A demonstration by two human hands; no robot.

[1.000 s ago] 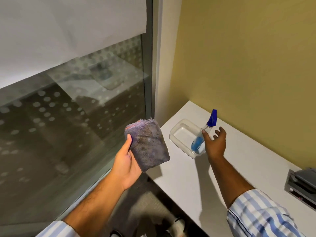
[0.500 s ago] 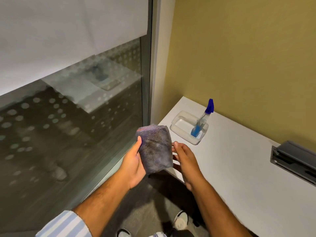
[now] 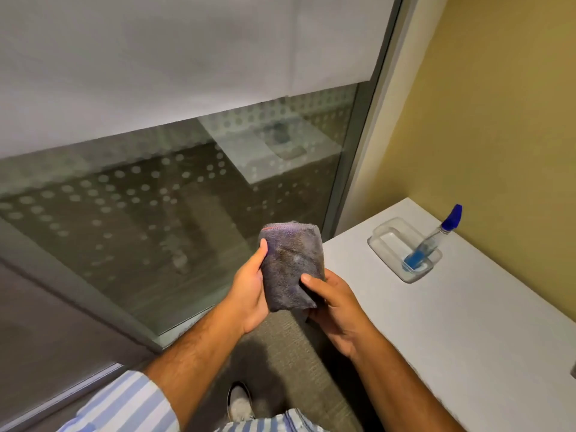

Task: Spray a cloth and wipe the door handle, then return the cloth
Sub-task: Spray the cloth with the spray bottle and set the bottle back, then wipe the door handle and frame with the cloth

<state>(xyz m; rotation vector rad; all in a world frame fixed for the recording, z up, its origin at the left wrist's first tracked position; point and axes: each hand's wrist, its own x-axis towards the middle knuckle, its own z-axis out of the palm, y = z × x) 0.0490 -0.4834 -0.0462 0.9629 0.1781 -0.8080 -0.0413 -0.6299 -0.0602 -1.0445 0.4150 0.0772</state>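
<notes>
Mid-frame, left hand (image 3: 249,294) and right hand (image 3: 335,302) both grip the folded grey cloth (image 3: 291,263); spray bottle (image 3: 431,244) stands at right

grey folded cloth (image 3: 291,265), upright, held

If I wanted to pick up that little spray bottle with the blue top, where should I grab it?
Probably around the clear neck just under the blue cap of the small clear spray bottle, coming from above on its open front side. It leans tilted toward the yellow wall, base sitting in the clear plastic tray, so the upper part stands free.
</notes>
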